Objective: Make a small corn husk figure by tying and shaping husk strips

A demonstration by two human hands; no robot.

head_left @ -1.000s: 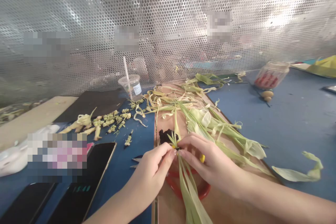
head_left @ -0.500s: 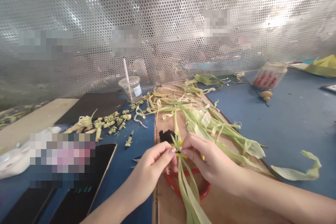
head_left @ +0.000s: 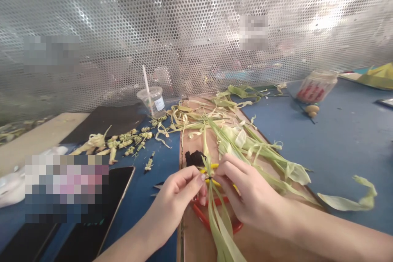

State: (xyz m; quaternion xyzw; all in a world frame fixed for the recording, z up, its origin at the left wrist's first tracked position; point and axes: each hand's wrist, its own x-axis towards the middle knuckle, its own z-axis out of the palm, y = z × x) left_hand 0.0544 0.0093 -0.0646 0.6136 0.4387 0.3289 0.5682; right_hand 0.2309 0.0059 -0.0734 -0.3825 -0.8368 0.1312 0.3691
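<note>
Leaf bundle (head_left: pixel 218 229) between both grips (head_left: pixel 179 194) (head_left: pixel 247 190)

This looks like a craft workshop — a worktable strewn with plant material and handwork. Pale leaf strips (head_left: pixel 241 139) are heaped over a brown board (head_left: pixel 260 245) from 12 round to 4 o'clock. Small knotted pieces (head_left: pixel 125 141) lie scattered near 9, and toward 6 a leaf bundle (head_left: pixel 225 237) with a dark tie crosses in front of red-handled scissors (head_left: pixel 201 215). A blue work surface (head_left: pixel 346 139) spreads at 3 and 8; a perforated metal screen (head_left: pixel 196 20) fills the back from 10 to 2. A straw cup (head_left: pixel 158 104) and phone (head_left: pixel 104 213) — everyday belongings — share the table, near 9 and 8.
</note>
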